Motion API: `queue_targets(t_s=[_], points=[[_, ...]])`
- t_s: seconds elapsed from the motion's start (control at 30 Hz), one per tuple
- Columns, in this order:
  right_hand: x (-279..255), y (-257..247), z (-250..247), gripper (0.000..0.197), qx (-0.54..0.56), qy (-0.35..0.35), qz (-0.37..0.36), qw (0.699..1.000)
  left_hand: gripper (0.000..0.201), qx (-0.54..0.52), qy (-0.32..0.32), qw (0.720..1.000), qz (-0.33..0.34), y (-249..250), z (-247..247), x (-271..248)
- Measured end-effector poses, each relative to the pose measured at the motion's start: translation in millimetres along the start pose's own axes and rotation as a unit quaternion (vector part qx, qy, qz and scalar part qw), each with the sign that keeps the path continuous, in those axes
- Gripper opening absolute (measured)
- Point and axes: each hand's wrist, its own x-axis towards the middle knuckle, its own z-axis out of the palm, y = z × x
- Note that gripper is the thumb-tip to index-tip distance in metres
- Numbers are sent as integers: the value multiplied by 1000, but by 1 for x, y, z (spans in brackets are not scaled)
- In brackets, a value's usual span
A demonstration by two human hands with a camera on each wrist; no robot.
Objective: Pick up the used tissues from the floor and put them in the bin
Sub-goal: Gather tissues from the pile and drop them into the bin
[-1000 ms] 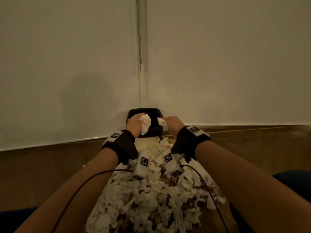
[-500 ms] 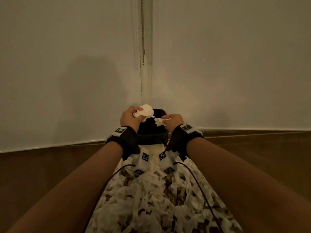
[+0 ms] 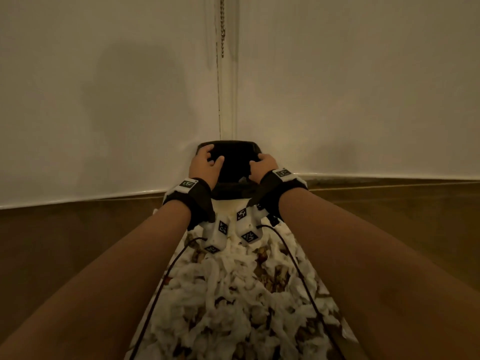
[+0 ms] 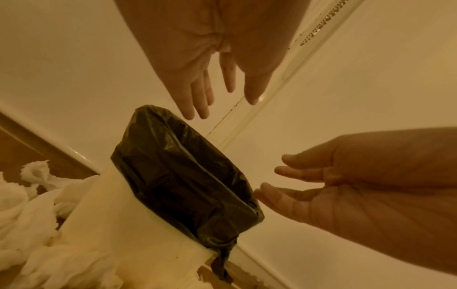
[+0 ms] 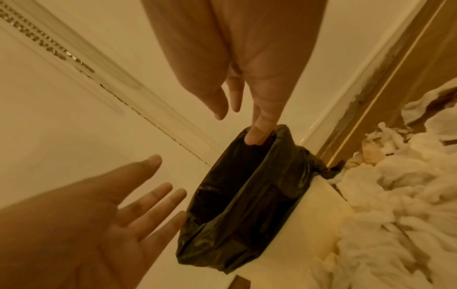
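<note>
Wooden floor (image 3: 78, 242) bears crumpled white tissues (image 3: 233, 294) before black-lined bin (image 3: 228, 165).

- White wall (image 3: 104, 100) rises beyond the fingers, carrying a soft shadow on its left part.
- Vertical trim strip (image 3: 230, 74) runs up the wall straight above the fingers.
- Bead chain (image 3: 222, 27) hangs along that strip, high above the fingers.
- Brown wooden floor (image 3: 65, 242) spreads out on both sides below the fingers.
- White baseboard (image 3: 78, 201) meets the floor.

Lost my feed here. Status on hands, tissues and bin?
Left hand open, empty, over bin. Right hand open, empty, at the rim. Tissues piled on floor. Nothing blocking the bin.
</note>
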Motion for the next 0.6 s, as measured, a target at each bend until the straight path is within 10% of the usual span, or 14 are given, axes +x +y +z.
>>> queue_targets(t_s=[0.37, 0.6], points=[[-42, 84, -78, 33, -101, 6, 68, 992, 21, 37, -158, 987, 20, -27, 38, -87], [-83, 147, -101, 27, -113, -15, 135, 984, 14, 210, -305, 929, 20, -64, 82, -142]])
